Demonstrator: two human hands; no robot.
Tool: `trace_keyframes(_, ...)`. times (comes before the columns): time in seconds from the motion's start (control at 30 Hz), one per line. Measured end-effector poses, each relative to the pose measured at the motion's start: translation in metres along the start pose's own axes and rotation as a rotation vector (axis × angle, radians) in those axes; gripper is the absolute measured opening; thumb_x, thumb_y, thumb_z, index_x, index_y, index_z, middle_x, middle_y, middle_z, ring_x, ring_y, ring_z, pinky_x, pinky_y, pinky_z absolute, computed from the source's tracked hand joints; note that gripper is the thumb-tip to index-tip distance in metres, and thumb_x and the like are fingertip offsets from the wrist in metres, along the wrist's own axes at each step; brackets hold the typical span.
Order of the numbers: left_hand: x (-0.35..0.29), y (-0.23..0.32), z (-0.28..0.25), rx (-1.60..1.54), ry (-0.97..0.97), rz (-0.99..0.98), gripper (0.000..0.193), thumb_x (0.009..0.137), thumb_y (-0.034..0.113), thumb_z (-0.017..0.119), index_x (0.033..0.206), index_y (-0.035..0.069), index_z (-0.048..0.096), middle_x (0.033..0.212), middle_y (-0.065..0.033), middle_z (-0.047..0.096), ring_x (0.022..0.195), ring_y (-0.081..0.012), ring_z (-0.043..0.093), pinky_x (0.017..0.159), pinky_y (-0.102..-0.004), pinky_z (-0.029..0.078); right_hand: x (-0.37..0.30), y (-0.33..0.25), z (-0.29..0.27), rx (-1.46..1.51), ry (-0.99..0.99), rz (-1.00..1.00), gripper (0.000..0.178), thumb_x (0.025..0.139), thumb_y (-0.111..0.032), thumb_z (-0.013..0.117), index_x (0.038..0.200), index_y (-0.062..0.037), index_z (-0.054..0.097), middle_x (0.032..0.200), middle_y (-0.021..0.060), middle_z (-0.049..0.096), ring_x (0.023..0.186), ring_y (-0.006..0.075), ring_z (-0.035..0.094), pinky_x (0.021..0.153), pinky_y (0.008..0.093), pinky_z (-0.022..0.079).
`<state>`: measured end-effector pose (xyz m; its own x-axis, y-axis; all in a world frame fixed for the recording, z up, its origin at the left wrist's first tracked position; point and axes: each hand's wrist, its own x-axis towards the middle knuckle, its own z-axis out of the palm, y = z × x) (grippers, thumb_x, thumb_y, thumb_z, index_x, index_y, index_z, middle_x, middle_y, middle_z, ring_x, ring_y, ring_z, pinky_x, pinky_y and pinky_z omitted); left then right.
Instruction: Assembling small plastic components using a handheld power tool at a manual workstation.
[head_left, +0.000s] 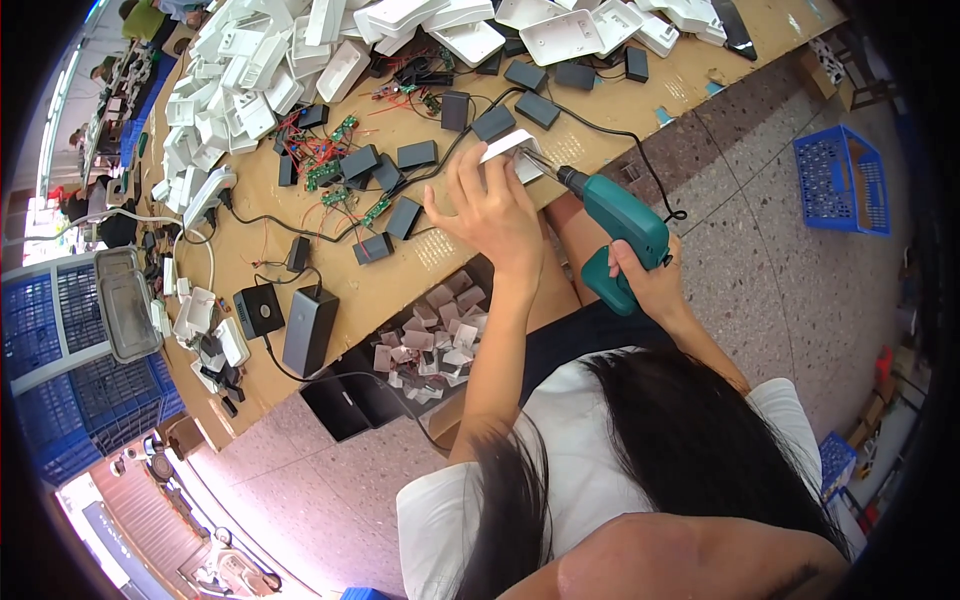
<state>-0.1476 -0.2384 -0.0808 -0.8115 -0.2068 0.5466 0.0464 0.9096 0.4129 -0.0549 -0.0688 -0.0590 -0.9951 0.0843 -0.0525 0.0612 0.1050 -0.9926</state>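
Observation:
My left hand (pixel 497 212) steadies a white plastic casing (pixel 508 143) at the table's near edge, its fingertips on the casing and its outer finger sticking out to the left. In my right hand (pixel 650 282) is a green pistol-shaped electric screwdriver (pixel 622 216), gripped by its handle. The tool points up and left, and its metal bit (pixel 540 160) reaches the casing's open inside. Whether the bit touches a screw is too small to tell. Black rectangular boxes (pixel 493 123) lie just beyond the casing.
White casings (pixel 262 75) pile up at the back of the table. Green circuit boards with red wires (pixel 322 172) lie mid-left. A black cord (pixel 600 128) crosses the tabletop. Below the near edge stands a bin of small pale pieces (pixel 432 335). A blue crate (pixel 843 182) stands on the floor at right.

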Motion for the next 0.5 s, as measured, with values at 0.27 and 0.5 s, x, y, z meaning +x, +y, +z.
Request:
trace_keyframes(0.27, -0.0008, 0.0004, -0.0007, 0.001, 0.003, -0.003, 0.007, 0.087, 0.015, 0.073, 0.094, 0.014, 0.071, 0.117, 0.0031, 0.064, 0.12, -0.0191, 0.058, 0.113, -0.0555, 0.027, -0.0013, 0.0043, -0.001, 0.008, -0.006, 0.011, 0.018, 0.093, -0.01, 0.073, 0.103, 0.0017, 0.064, 0.08, 0.0013, 0.06, 0.061, 0.0076, 0.061, 0.055, 0.0232, 0.048)
trace_keyframes(0.5, -0.0018, 0.0014, -0.0037, 0.001, 0.01, 0.005, 0.007, 0.087, 0.015, 0.073, 0.094, 0.013, 0.071, 0.116, 0.0027, 0.064, 0.12, -0.0196, 0.058, 0.112, -0.0557, 0.027, -0.0038, 0.0025, -0.0009, 0.057, -0.001, 0.026, 0.017, 0.094, -0.01, 0.072, 0.104, 0.0008, 0.063, 0.076, 0.0018, 0.062, 0.061, 0.0079, 0.061, 0.058, 0.0235, 0.049)
